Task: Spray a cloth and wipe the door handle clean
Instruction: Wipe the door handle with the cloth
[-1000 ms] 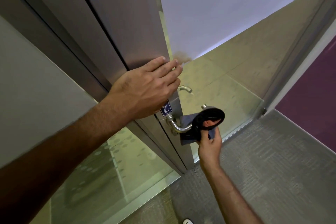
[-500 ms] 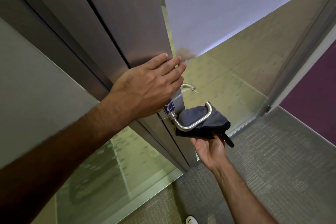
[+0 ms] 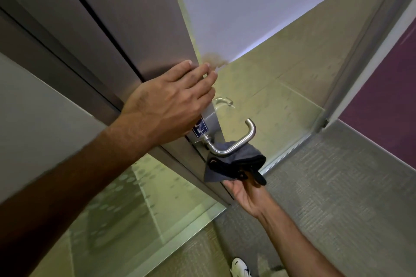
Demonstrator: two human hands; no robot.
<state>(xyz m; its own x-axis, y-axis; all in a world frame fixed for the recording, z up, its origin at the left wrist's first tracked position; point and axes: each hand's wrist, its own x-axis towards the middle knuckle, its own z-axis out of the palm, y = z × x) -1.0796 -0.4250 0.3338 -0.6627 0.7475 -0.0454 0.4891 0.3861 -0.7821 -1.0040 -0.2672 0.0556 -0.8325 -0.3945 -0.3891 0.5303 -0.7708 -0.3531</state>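
Observation:
A brushed-steel lever door handle [image 3: 234, 143] juts from the edge of a grey metal door [image 3: 135, 18]. A dark grey cloth [image 3: 234, 165] with black trim hangs bunched just beneath the lever, touching its underside. My right hand [image 3: 245, 193] grips the cloth from below, palm up. My left hand [image 3: 171, 105] lies flat on the door face above the handle, fingers together and reaching the door's edge. A small blue sticker [image 3: 200, 129] shows beside that hand. No spray bottle is in view.
A second handle [image 3: 222, 101] shows on the door's far side through glass. Glass panels [image 3: 270, 101] flank the door. Grey carpet [image 3: 337, 198] covers the floor at right, and a white shoe [image 3: 240, 269] sits at the bottom edge.
My right hand has dropped the cloth from around the lever's end to below the lever, leaving the whole steel handle bare. My left hand stays pressed on the door.

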